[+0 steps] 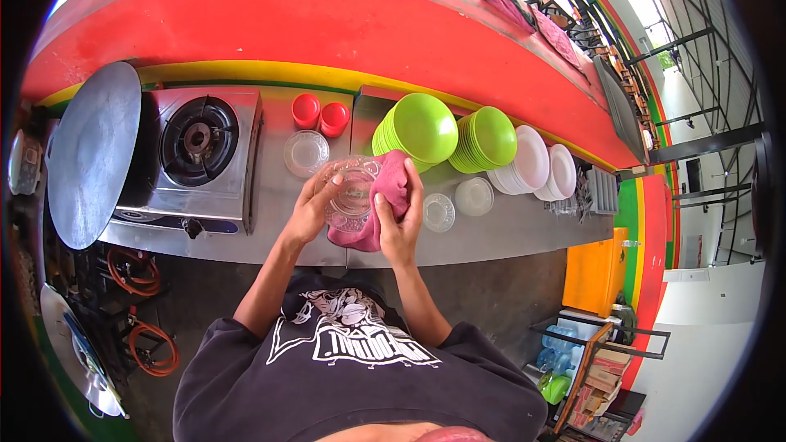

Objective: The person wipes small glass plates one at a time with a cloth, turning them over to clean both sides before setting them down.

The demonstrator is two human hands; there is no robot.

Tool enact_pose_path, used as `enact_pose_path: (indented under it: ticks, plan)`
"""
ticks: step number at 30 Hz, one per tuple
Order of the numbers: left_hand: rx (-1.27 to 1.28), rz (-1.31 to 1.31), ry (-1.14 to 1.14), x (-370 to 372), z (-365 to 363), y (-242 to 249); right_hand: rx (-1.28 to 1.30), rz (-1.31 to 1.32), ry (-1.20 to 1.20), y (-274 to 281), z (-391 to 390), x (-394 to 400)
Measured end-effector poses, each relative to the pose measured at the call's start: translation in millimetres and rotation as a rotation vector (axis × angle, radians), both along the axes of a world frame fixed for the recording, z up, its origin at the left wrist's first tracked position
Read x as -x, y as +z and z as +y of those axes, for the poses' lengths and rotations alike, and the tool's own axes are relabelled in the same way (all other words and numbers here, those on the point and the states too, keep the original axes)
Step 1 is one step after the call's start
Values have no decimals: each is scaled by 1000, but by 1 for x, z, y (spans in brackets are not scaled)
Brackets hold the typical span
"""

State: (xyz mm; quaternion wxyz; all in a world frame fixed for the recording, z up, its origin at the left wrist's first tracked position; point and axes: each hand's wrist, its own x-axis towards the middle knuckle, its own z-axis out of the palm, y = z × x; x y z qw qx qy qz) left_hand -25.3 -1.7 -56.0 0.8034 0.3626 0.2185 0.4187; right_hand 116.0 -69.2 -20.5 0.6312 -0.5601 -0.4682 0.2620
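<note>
A clear patterned glass dish (352, 196) is held up over the steel counter. My left hand (313, 203) grips its left side, fingers wrapped on the rim. On the right, my right hand (399, 217) is closed round a dark pink cloth (393, 176), which lies against the dish's right side and hangs below it. Another clear glass dish (306, 153) rests on the counter behind my left hand, near two red cups (305, 110). Right of my hands lie two more small clear dishes (439, 212).
A gas stove (199, 143) and a large round metal lid (94, 155) stand at the left. Stacked green bowls (426, 127), white plates (524, 162) and a cutlery rack (602, 190) line the counter's back right. A red wall (327, 16) rises behind.
</note>
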Motion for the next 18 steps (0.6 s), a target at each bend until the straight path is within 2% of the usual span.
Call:
enact_pose_path:
  ticks: [3, 6, 9, 12, 15, 18]
  plan:
    - [-230, 221, -39, 9, 6, 3, 162, 59, 122, -5, 2, -11]
    - [-295, 286, -156, 17, 9, 16, 239, -38, 206, -7, 4, -18]
    - [-366, 403, -189, 21, 11, 19, 362, 20, 278, -11, 3, -19]
    - [-518, 665, -205, 30, 14, 25, 407, -104, 315, -18, 4, -25]
    - [-564, 597, -456, 36, 21, 34, 456, -171, 390, -5, 2, -25]
    - [-726, 724, -511, 37, 22, 22, 407, -269, 540, 3, 5, -28]
